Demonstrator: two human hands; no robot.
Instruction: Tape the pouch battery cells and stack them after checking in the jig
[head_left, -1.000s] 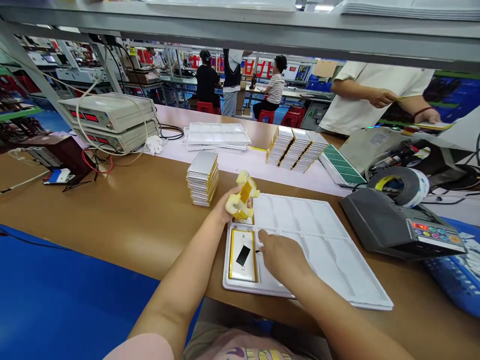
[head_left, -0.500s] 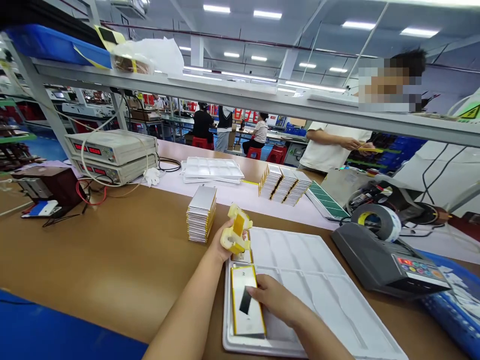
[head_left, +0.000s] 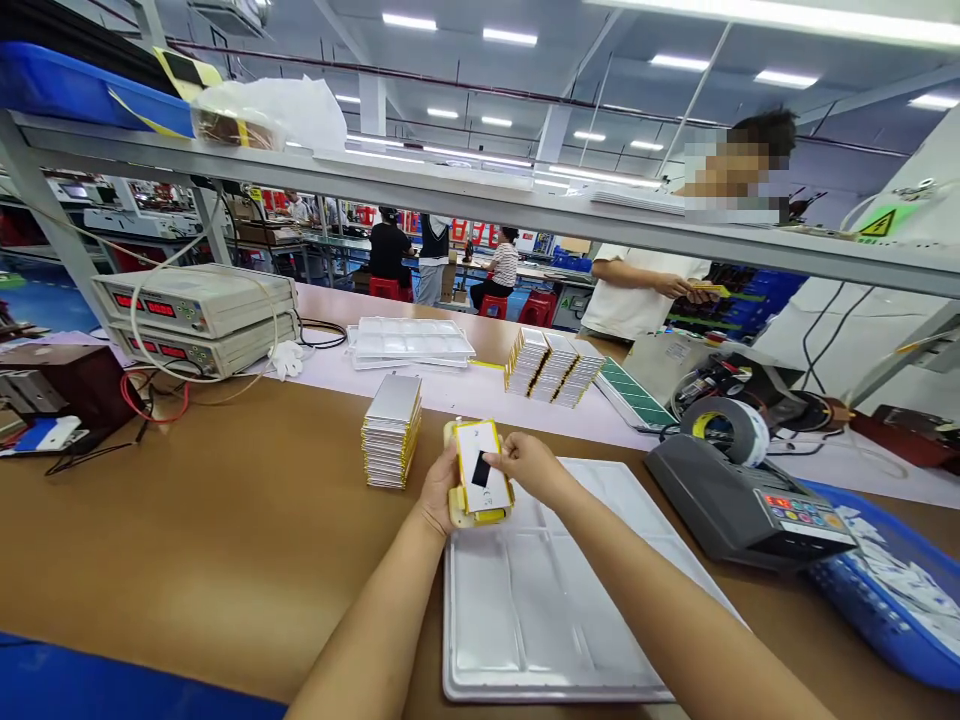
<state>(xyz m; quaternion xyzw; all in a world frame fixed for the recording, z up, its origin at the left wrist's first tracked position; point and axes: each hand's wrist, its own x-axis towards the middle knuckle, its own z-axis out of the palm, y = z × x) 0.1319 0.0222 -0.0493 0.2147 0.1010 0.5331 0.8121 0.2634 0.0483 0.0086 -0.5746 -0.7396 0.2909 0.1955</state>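
Observation:
My left hand [head_left: 437, 490] is closed round a pale yellow plastic fixture [head_left: 460, 512], held up over the far left corner of a white compartment tray [head_left: 559, 690]. On the fixture lies a white pouch battery cell [head_left: 474, 492] with yellow edges and a black patch. My right hand [head_left: 531, 466] pinches the cell at its right side, thumb by the black patch; its other fingers are partly hidden. Left of my hands stands a stack of similar cells [head_left: 391, 430].
Farther back are more stacked cells [head_left: 551, 365], empty white trays [head_left: 411, 340] and a green-topped tray [head_left: 636, 393]. A tape dispenser [head_left: 750, 505] and blue basket [head_left: 885, 590] stand right; metering boxes [head_left: 202, 300] left. A shelf rail [head_left: 480, 200] crosses above. A co-worker [head_left: 634, 290] stands opposite.
The battery cell has been lifted out of the near left tray compartment by my right hand and now lies on the fixture. My left hand has turned the fixture. The view has shifted slightly.

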